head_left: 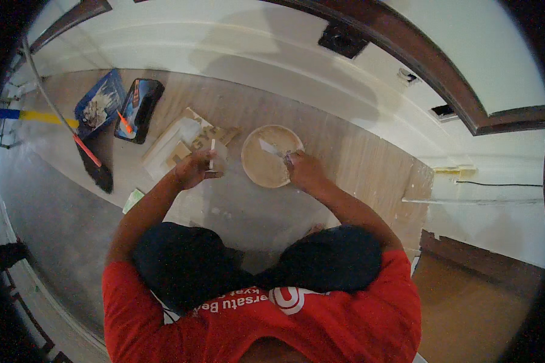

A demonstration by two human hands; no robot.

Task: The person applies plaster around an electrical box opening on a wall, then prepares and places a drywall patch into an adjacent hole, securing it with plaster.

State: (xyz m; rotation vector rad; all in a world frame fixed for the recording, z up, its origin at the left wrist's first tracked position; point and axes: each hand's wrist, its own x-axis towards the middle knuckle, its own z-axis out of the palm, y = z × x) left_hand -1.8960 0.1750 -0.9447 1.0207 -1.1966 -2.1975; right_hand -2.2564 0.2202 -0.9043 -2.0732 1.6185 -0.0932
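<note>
A round tub (246, 172) of tan, powdery-looking material sits on the floor ahead of me. My right hand (307, 172) is closed at the tub's right rim, round the handle of a putty knife (267, 146). The knife's pale, pointed blade lies over the tub, toward the left. Left of the tub, my left hand (191, 170) grips a pale flat scraper-like piece (214, 148), held up on edge. Its exact kind is blurred. Both forearms reach forward past my bent knees.
Behind my left hand lies an opened paper sack (174, 140). Farther left are a blue tray (109, 88) with whitish residue, a black tray (144, 121) holding an orange-handled tool, and a broom (97, 169). A white wall (236, 51) with openings curves round the far side and right.
</note>
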